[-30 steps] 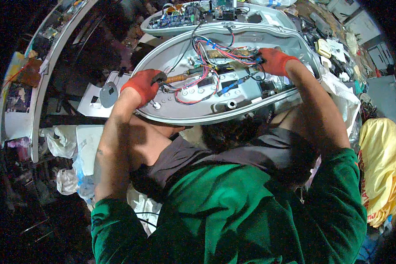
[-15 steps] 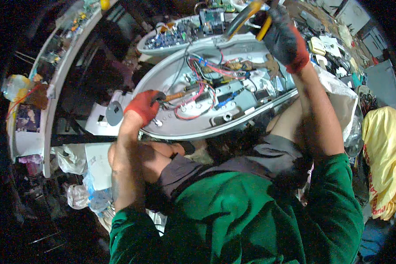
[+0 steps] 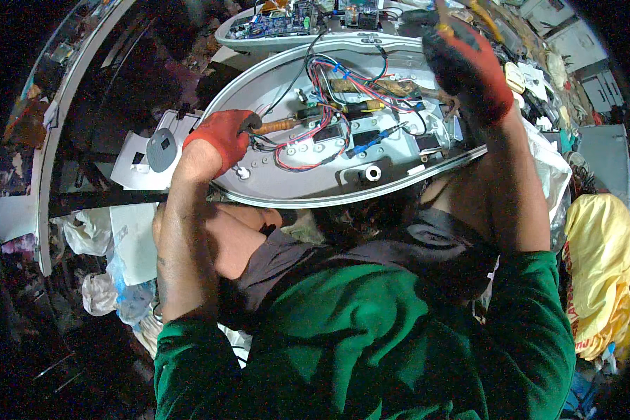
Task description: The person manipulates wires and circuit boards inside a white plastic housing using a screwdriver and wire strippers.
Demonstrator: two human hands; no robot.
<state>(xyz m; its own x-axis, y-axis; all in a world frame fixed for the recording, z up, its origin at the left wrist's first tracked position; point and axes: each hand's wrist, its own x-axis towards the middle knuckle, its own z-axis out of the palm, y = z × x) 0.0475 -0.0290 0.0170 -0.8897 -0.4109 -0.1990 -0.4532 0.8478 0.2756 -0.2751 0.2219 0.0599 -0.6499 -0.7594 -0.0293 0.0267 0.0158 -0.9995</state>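
The left hand (image 3: 224, 142) is wrapped round an orange-brown handle (image 3: 276, 127) at the left end of the open grey shell (image 3: 315, 185), which lies in front of the person (image 3: 357, 336), while the right hand (image 3: 472, 71), raised over the shell's right end, seems clenched on a yellow-handled tool (image 3: 487, 22). Loose wires (image 3: 320, 78) run close by the handle, so a sideways slip could snag or tear them; a misjudged downswing might crack the shell.

Left hand (image 3: 220, 142), gloved, curled, extended ahead; right hand (image 3: 474, 75), gloved, also curled, raised farther forward; both forearms (image 3: 187, 241) bare.
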